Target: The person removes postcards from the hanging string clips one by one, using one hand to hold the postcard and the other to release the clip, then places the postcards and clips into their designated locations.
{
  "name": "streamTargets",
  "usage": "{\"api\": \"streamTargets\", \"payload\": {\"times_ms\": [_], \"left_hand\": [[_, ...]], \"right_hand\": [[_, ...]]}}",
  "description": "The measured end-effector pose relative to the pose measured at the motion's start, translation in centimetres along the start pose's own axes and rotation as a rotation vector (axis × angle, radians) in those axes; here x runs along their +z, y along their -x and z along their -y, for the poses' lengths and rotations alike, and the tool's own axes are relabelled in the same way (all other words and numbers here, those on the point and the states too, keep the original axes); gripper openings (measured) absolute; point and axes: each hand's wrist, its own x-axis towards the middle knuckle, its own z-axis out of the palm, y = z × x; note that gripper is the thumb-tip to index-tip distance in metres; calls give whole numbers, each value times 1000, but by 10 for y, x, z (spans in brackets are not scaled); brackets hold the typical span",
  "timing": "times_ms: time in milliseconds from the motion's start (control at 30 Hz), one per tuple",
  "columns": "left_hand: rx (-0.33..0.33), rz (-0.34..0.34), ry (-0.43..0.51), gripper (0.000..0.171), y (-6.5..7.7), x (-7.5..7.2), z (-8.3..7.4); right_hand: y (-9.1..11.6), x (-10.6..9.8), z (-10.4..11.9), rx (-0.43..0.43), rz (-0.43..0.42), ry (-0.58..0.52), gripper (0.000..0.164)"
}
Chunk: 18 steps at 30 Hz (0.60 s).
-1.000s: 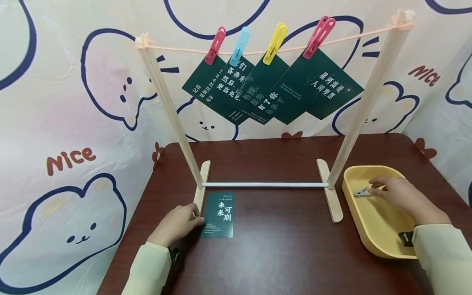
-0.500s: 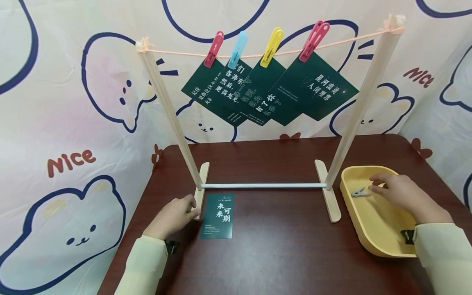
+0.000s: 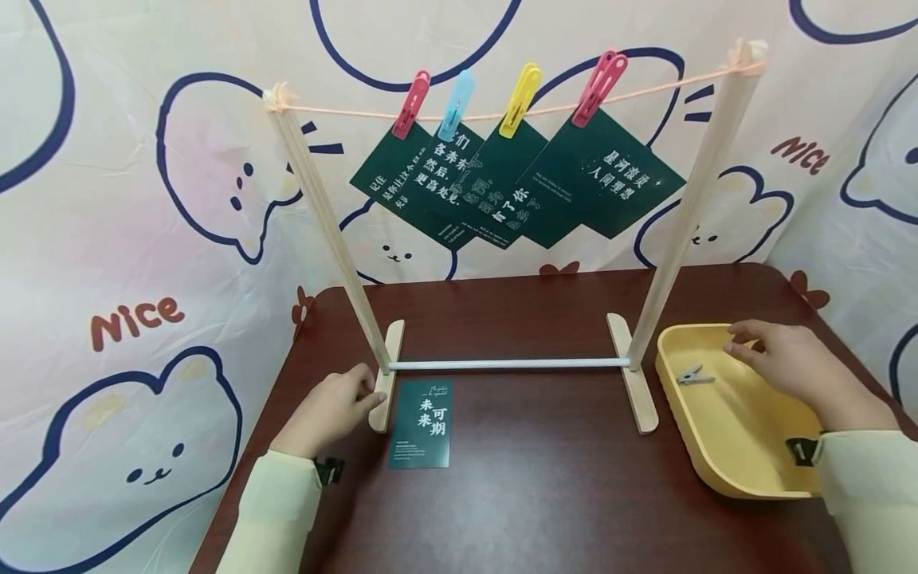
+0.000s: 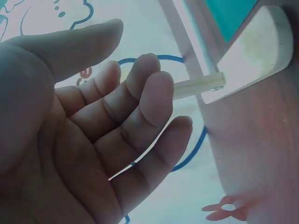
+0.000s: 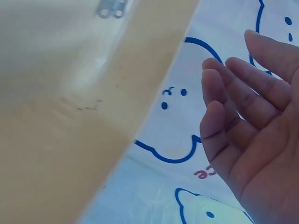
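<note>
My left hand (image 3: pixel 331 408) hovers by the left wooden foot (image 3: pixel 387 379) of the drying-line stand, its fingers loosely bent around nothing in the left wrist view. To its right, a dark green card (image 3: pixel 421 424) with white lettering lies flat on the table. Over the far side of the yellow tray (image 3: pixel 749 430) is my right hand (image 3: pixel 789 363), also holding nothing, with relaxed fingers. A grey clothespin (image 3: pixel 695 376) lies in that tray, left of the fingertips. Several green cards (image 3: pixel 613 179) hang overlapping from the string, held by red, blue and yellow clothespins (image 3: pixel 519 101).
Two wooden posts (image 3: pixel 694 215) carry the pink string (image 3: pixel 663 85) between them. A white rod (image 3: pixel 509 364) joins their feet low over the dark brown table (image 3: pixel 531 510). Behind hangs a cartoon-printed cloth (image 3: pixel 143 239).
The right hand has let go of the grey clothespin and moved up and right from it. My left hand has drawn back left from the card's edge. The view has shifted slightly.
</note>
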Motion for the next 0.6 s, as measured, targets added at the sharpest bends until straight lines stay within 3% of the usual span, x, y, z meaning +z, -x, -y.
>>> {"api": "streamTargets", "payload": {"times_ms": [333, 600], "left_hand": [[35, -18, -5, 22, 1, -11, -9], [63, -30, -23, 24, -2, -24, -15]], "right_hand": [[-1, -28, 18, 33, -51, -13, 54], [-1, -44, 46, 70, -119, 30, 64]]}}
